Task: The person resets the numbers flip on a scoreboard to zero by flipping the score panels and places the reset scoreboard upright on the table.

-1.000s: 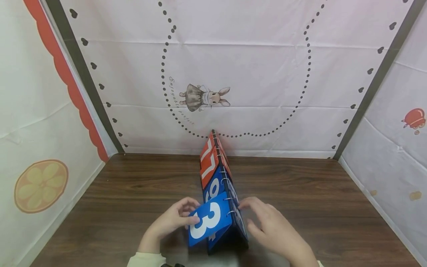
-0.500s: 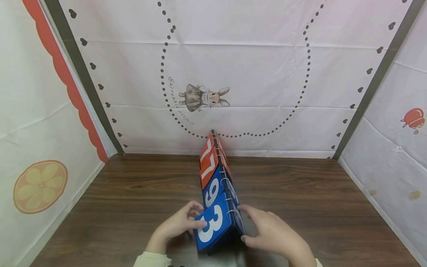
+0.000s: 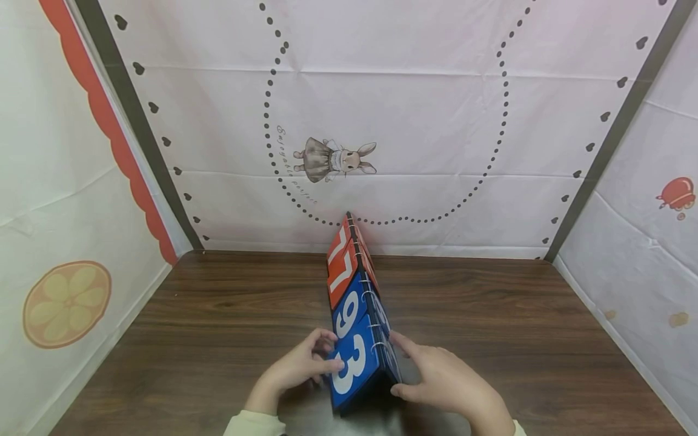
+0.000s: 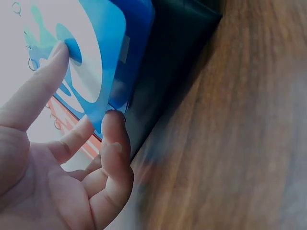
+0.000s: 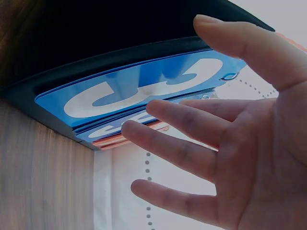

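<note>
A tent-shaped flip scoreboard (image 3: 367, 289) stands on the table, its ring-bound number cards running away from me. My left hand (image 3: 297, 364) pinches the lower edge of the near blue number card (image 3: 360, 376), which shows a white 3. In the left wrist view the thumb (image 4: 50, 67) lies on that card's face and a fingertip (image 4: 115, 127) is at its edge, with another blue card behind. My right hand (image 3: 444, 376) is against the scoreboard's right side, fingers mostly straight. The right wrist view has its thumb (image 5: 225, 36) by the black base (image 5: 120, 24).
Beyond the 3 are a blue card (image 3: 347, 312) with a 9 and two red cards (image 3: 341, 274). The dark wooden table (image 3: 491, 315) ends at a white cloth wall (image 3: 414, 139) with a rabbit print. More white cloth closes both sides.
The blue 3 card, lifted off the scoreboard a second ago, has swung down to the right against its left face, my left hand moving with it. My right thumb has come to the near end.
</note>
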Available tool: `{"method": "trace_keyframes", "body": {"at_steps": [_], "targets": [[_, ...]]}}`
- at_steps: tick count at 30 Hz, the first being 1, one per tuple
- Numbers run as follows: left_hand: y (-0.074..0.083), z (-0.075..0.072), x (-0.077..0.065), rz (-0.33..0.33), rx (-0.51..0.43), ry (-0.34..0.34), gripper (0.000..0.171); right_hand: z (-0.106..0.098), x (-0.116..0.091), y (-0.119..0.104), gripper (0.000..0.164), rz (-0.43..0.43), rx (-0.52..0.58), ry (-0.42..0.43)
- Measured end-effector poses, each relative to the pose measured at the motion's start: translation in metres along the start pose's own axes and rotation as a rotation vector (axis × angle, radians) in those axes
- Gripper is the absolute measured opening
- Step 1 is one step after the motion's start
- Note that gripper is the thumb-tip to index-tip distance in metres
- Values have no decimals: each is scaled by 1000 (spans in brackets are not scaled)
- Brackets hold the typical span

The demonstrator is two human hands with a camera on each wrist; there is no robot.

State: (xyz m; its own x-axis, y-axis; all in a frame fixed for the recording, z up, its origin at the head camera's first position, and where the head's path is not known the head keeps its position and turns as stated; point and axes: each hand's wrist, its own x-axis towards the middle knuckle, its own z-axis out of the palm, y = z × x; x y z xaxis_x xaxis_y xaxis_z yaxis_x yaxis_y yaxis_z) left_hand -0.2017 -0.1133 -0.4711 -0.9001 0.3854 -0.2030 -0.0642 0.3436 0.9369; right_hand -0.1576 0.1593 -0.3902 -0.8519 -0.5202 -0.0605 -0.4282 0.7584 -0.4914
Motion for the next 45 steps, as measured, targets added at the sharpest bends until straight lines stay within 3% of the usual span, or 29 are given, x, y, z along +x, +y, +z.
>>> {"method": "trace_keyframes", "body": {"at_steps": [8, 15, 20, 26, 31, 37, 42, 45], "targets": [[-2, 2, 2, 9, -1, 9, 61, -1, -2, 0, 65, -56, -7, 11], [-4, 2, 3, 1, 6, 4, 64, -6, -4, 2, 50, -40, 9, -16], [-3, 0, 3, 7, 11, 13, 65, -8, -6, 4, 44, -6, -43, 103], [-2, -3, 1, 19, 14, 13, 61, -13, -10, 11, 62, 101, -189, 343], [-1, -4, 0, 55, -7, 19, 53, -26, -18, 18, 72, 126, -243, 449], [2, -5, 0, 140, -46, 110, 42, -38, -29, 20, 84, 166, -167, 461], [5, -4, -1, 143, -70, 151, 40, -47, -34, 19, 113, 288, -35, 389], [8, -3, -3, 150, -73, 169, 37, -49, -35, 19, 118, 297, -3, 415]]}}
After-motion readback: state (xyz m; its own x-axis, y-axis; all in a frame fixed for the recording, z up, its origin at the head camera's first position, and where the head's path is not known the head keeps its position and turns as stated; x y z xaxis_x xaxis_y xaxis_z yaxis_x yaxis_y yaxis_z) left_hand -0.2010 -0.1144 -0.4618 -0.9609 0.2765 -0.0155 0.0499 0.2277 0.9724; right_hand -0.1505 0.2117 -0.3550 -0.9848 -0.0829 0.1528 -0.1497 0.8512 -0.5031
